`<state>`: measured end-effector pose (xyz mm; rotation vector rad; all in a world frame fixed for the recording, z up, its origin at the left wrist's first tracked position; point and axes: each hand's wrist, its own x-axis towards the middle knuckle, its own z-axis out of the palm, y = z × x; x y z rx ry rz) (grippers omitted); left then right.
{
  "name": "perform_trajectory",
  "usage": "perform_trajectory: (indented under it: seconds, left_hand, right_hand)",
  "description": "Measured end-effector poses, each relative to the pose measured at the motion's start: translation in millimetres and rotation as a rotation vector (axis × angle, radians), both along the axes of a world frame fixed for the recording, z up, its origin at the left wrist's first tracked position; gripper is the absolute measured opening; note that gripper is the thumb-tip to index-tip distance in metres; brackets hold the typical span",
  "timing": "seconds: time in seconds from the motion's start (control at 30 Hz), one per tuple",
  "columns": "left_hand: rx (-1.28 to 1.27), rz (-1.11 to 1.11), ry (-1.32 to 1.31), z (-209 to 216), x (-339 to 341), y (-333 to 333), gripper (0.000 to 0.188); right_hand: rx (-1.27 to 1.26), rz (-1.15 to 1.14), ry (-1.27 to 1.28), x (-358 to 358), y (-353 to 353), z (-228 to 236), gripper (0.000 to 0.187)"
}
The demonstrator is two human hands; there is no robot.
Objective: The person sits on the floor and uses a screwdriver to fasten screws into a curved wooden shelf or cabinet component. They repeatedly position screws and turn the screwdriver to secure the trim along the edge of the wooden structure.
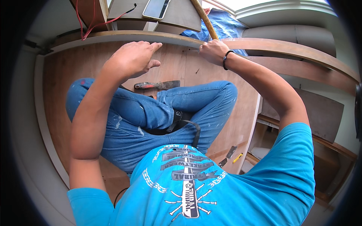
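My right hand (214,52), with a dark bead bracelet at its wrist, is closed round the lower end of a long wooden handle (205,19). The handle slants up and away past the top edge, so whatever it carries is out of view. Across from it, my left hand (134,56) hovers near the raised wooden rim with fingers stretched and thumb apart, holding nothing. Below the hands, a wide scraper (166,85) with a red and black grip lies on the wood panel by my crossed legs. A small screw or nail (197,71) rests nearby.
I sit on a plywood panel (56,94) bounded by a rim (124,36). Beyond are a phone (156,8) on a grey board, red wires (83,26) and blue sheeting (226,23). Curved wood strips (290,45) cross the right; a yellow tool (237,158) lies at my right.
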<state>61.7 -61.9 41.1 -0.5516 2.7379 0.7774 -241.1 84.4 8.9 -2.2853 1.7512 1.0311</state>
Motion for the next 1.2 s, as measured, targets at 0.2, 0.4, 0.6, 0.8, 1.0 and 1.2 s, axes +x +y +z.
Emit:
perform_trajectory:
  seconds: [0.2,0.4,0.6,0.8,1.0,1.2]
  left_hand:
    - [-0.042,-0.025,0.072,-3,-1,3,0.065]
    - [-0.02,-0.025,0.105,-9,-8,1,0.064]
    - [-0.042,-0.01,0.051,-15,0,-4,0.062]
    - [-0.029,0.009,0.046,-10,2,-8,0.064]
    - [-0.025,-0.011,0.033,1,2,1,0.064]
    - [-0.058,-0.027,0.066,-11,-1,-1,0.064]
  right_hand:
    - [0.01,-0.305,-0.072,41,-18,9,0.02]
    - [0.05,-0.652,-0.135,20,-45,16,0.04]
    - [0.017,-0.503,-0.091,4,-38,9,0.045]
    - [-0.115,-0.055,-0.066,6,-19,-2,0.016]
    - [0.02,-0.1,-0.05,24,-23,15,0.017]
    - [-0.098,-0.675,-0.163,30,-47,0,0.026]
